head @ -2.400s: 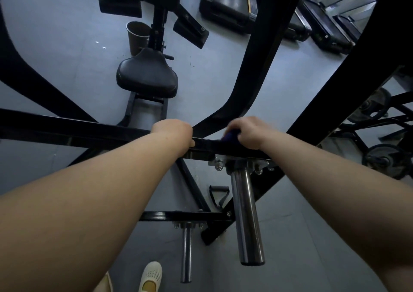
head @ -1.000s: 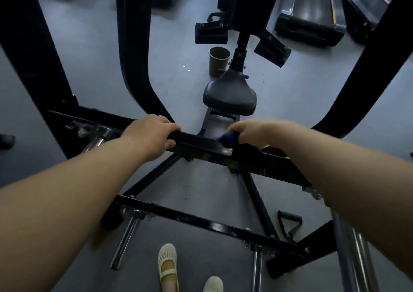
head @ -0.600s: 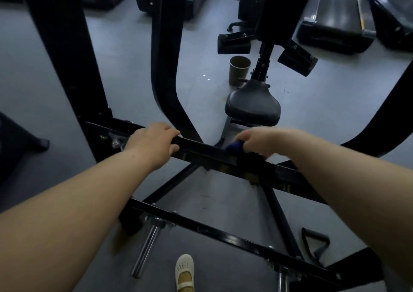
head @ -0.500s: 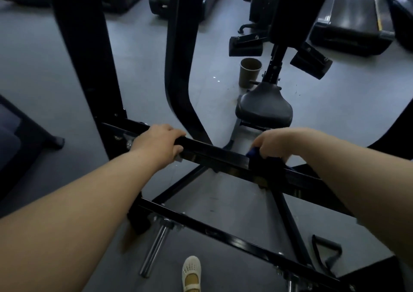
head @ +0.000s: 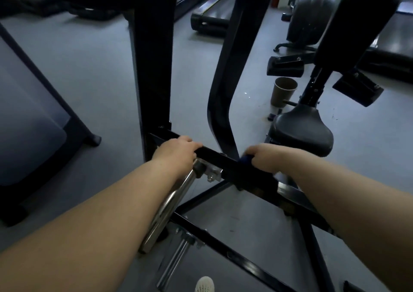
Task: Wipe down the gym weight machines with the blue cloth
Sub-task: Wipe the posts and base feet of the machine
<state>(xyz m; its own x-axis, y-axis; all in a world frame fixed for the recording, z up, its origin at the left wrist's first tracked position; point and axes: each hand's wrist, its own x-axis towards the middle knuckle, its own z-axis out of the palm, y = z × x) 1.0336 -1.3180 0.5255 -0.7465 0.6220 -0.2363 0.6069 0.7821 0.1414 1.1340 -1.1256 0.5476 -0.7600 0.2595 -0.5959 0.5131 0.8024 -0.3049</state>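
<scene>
So compared with a moment ago the whole view has been swung further left along the frame, and both hands have been slid that way on the black crossbar (head: pixel 214 156). The left hand (head: pixel 176 152) is now parked right by the upright post (head: pixel 154 68) at the bar's left end, fingers curled over the top edge, just above the chrome weight peg (head: pixel 172 204) that wasn't under it before. The right hand (head: pixel 263 157) has been brought along too and is clenched round the blue cloth (head: pixel 244 158), which is pressed onto the crossbar just right of the curved lever arm (head: pixel 223 90); only a small dark-blue bit of it can be seen poking out past the fingers.

What that probably means: most of this bar's top has been covered by the cloth, and only the short stretch between the two hands is left, plus the peg and the bracket. The uprights and the seat (head: pixel 301 130) can't be judged as wiped or not from here.

Containers: one brown paper cup (head: pixel 283 91) is stood upright on the floor (head: pixel 89 68) just beside the seat post, well apart from both hands. Its inside is shadowed, so whether anything is in it can't be told. It looks easy to knock over if the seat area gets wiped next, so it'd be better moved first
</scene>
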